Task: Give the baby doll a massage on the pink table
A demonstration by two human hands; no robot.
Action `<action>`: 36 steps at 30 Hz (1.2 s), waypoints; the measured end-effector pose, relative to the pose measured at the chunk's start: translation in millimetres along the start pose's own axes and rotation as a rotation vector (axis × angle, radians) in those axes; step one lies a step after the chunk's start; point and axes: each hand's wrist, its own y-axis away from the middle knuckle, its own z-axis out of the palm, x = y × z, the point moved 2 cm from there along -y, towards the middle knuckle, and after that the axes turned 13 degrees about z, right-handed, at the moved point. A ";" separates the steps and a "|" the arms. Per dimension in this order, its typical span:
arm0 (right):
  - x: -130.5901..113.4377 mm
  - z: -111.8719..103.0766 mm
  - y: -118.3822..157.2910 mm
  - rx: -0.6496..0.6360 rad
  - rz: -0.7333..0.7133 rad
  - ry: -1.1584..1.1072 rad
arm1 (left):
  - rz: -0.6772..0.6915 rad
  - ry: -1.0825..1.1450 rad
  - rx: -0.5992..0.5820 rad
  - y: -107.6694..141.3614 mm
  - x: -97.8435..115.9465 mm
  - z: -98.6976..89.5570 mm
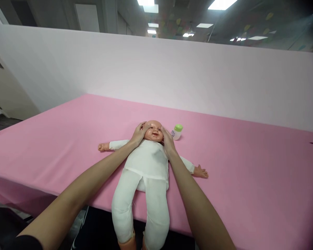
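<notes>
A baby doll (147, 159) with a white cloth body lies on its back on the pink-covered table, its arms spread and its legs reaching over the near edge. My left hand (140, 133) rests against the left side of the doll's head, fingers extended along it. On the head's other side lies my right hand (168, 139), its fingers stretched out flat by the cheek. The doll's face shows between both hands. Just right of my right hand stands a small clear bottle (177, 132) with a green lid.
The pink table cover (237, 173) spreads to both sides. Behind it rises a white wall (172, 73) with glass above. A door (10, 90) is at the far left. Near the lower left is a dark object (5, 225).
</notes>
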 end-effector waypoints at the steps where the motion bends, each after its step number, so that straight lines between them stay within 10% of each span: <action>1: 0.6 -0.7 -0.8 0.014 -0.003 0.008 | 0.004 0.001 0.007 -0.2 0.0 -0.3; 36: -3.6 -2.2 8.7 -0.132 -0.088 0.132 | 0.113 -0.046 -0.050 12.2 15.4 -2.1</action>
